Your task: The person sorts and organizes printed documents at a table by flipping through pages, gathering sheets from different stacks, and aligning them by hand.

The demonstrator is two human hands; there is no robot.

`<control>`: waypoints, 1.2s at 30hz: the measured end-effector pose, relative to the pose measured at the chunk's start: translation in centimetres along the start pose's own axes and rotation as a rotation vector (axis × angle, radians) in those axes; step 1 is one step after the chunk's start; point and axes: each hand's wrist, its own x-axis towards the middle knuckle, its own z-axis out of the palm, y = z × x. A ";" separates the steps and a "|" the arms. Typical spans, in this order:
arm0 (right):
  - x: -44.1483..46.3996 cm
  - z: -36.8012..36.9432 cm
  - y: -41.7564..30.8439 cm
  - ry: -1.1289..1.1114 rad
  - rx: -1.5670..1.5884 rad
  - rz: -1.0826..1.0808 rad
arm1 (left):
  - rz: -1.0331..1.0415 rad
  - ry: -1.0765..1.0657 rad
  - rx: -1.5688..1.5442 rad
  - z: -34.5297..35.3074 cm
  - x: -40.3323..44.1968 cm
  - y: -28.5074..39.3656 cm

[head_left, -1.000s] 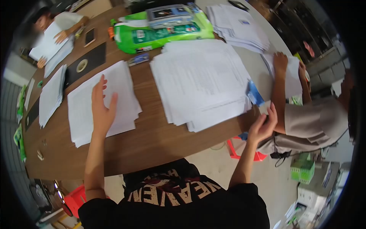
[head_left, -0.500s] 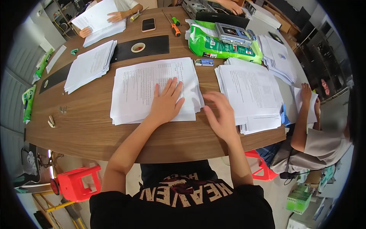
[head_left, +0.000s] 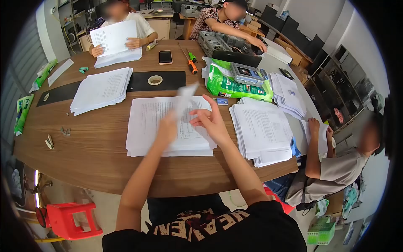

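In front of me lies a middle stack of printed paper (head_left: 142,134), its edges slightly uneven. A raised sheet of paper (head_left: 185,100), blurred by motion, stands up over this stack. My left hand (head_left: 167,129) is closed on the lower part of that sheet, though blur hides the exact finger hold. Just to its right, above the stack, my right hand (head_left: 213,124) has its fingers apart and nothing in them. A right-hand stack of paper (head_left: 264,130) lies beside the middle one, and a left-hand stack (head_left: 100,90) is farther off.
A green plastic package (head_left: 218,84) with a metal drive (head_left: 247,74) on it lies beyond. A phone (head_left: 165,57), orange screwdriver (head_left: 192,67) and tape roll (head_left: 155,80) are on the table. People sit across and at the right; a red stool (head_left: 71,210) stands lower left.
My left hand was flat on the middle stack; now it holds up a sheet. My right hand moved left from the stack's right edge to above it. The view tilted upward.
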 end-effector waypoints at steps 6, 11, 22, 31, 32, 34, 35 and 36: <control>-3.4 -4.0 1.0 -0.071 -0.811 -0.224 | -0.072 1.123 -0.275 -19.7 -4.2 4.9; -3.9 -6.0 3.0 -0.281 -1.039 -0.026 | 0.177 0.959 0.639 -27.2 -8.0 8.8; -3.3 -7.9 2.2 -0.422 -0.898 0.008 | 0.275 0.012 0.863 2.7 -3.9 2.9; -3.3 -5.1 2.1 -0.142 -1.155 -0.361 | 0.271 -0.073 0.640 3.0 -4.8 2.9; -3.2 -4.8 2.2 -0.078 -1.142 -0.428 | 0.274 -0.075 0.640 3.0 -4.7 3.0; -3.0 -4.0 2.4 -0.011 -1.127 -0.493 | 0.317 -0.069 0.652 2.9 -4.8 3.2; -2.9 -3.6 2.4 0.047 -1.054 -0.465 | 0.320 -0.073 0.649 2.9 -4.8 3.1; -2.9 -3.3 2.4 0.104 -0.983 -0.439 | 0.306 -0.059 0.624 3.0 -4.8 3.1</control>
